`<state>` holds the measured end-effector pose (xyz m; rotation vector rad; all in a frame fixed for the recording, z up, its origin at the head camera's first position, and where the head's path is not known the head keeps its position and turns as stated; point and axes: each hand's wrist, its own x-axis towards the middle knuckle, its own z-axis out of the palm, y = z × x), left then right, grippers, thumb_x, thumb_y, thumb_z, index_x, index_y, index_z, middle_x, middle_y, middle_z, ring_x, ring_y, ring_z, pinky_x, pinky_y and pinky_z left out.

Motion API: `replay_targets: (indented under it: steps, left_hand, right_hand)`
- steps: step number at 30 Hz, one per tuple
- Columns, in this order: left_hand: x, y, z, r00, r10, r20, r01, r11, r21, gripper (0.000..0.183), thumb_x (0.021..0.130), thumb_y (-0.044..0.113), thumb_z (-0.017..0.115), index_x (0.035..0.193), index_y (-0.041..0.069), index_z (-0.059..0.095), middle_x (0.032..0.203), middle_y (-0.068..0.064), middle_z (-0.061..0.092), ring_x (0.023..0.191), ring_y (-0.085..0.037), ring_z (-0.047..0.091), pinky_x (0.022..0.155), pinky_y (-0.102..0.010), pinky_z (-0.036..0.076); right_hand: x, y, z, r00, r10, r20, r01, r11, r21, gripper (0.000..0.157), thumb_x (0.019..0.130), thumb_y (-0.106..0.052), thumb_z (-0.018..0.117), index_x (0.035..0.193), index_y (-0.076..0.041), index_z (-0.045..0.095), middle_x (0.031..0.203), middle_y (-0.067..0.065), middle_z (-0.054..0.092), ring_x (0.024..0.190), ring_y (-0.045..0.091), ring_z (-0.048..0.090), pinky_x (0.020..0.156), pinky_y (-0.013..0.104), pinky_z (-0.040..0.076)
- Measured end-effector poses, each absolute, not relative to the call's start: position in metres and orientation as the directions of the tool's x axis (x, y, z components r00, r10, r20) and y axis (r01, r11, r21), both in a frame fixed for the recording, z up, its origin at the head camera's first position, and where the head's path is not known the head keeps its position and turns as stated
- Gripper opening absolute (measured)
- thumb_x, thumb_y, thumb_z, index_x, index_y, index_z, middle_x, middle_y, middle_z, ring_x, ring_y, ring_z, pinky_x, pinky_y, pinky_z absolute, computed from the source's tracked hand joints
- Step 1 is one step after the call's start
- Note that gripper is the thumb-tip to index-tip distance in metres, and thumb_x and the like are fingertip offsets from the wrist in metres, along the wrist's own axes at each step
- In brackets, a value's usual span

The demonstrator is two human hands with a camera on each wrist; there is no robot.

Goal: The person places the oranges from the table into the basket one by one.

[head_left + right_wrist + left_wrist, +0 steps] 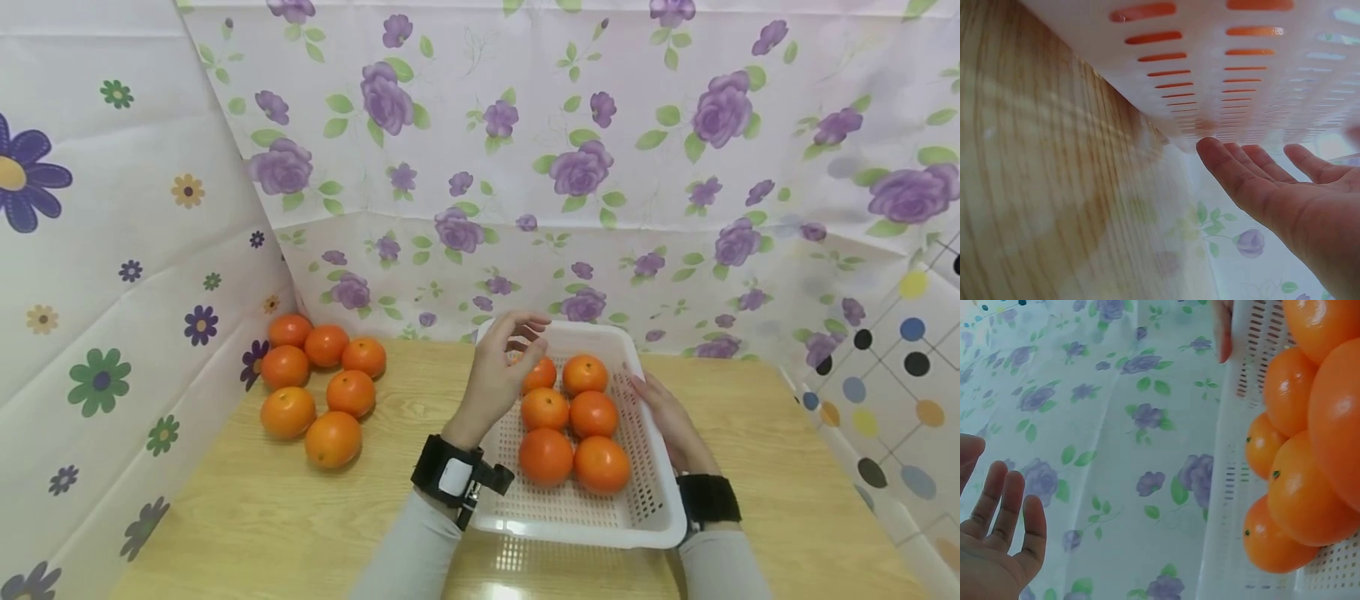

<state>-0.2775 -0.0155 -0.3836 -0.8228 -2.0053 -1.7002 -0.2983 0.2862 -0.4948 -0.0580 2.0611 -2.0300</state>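
A white plastic basket (652, 500) with slotted walls stands on the table and holds several mandarins (602, 465). In the head view, my left hand (498, 371) hovers over the basket's left side, partly covering a mandarin at the back. Its fingers are loosely bent with nothing between them, as the left hand (1004, 531) in the left wrist view also shows. My right hand (671, 421) lies along the outside of the right wall. In the right wrist view the right hand (1285, 194) has its fingers extended, fingertips against the slotted wall; its thumb cannot be made out clearly.
More mandarins (333, 439) sit in a loose group on the wooden table (300, 533), left of the basket. Flowered cloth (465, 167) hangs behind the table, with patterned sheets at the left and right sides.
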Motion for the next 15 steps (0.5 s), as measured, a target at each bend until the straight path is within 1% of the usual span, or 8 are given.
replay_targets:
  steps: [4, 9, 15]
  left_hand:
    - [-0.275, -0.026, -0.376, -0.762, 0.166, 0.626, 0.644, 0.102, 0.758, 0.026, 0.104, 0.012, 0.064, 0.128, 0.005, 0.063, 0.12, -0.012, 0.062, 0.107, -0.027, 0.061, 0.093, -0.043, 0.053]
    - [-0.275, -0.049, -0.376, -0.758, 0.121, 0.642, 0.653, 0.136, 0.745, 0.027, 0.102, 0.01, 0.065, 0.129, 0.005, 0.063, 0.121, -0.012, 0.062, 0.106, -0.025, 0.061, 0.092, -0.043, 0.053]
    - [-0.273, -0.081, -0.382, -0.778, 0.055, 0.626, 0.626, 0.157, 0.764, 0.028, 0.102, 0.011, 0.067, 0.129, 0.004, 0.063, 0.124, -0.014, 0.062, 0.11, -0.032, 0.061, 0.091, -0.044, 0.052]
  right_hand:
    - [-0.299, 0.286, -0.495, -0.969, -0.202, -0.144, 0.141, 0.028, -0.99, 0.072, 0.11, -0.056, 0.038, 0.168, -0.024, 0.011, 0.16, 0.026, 0.034, 0.12, 0.019, 0.06, 0.097, 0.051, 0.054]
    - [-0.299, 0.286, -0.495, -0.968, -0.204, -0.149, 0.148, 0.02, -0.989, 0.072, 0.11, -0.055, 0.038, 0.168, -0.024, 0.012, 0.16, 0.026, 0.035, 0.119, 0.019, 0.06, 0.097, 0.052, 0.055]
    - [-0.298, 0.286, -0.495, -0.966, -0.211, -0.153, 0.153, 0.016, -0.988, 0.069, 0.11, -0.054, 0.038, 0.168, -0.026, 0.012, 0.16, 0.026, 0.035, 0.118, 0.019, 0.062, 0.096, 0.054, 0.054]
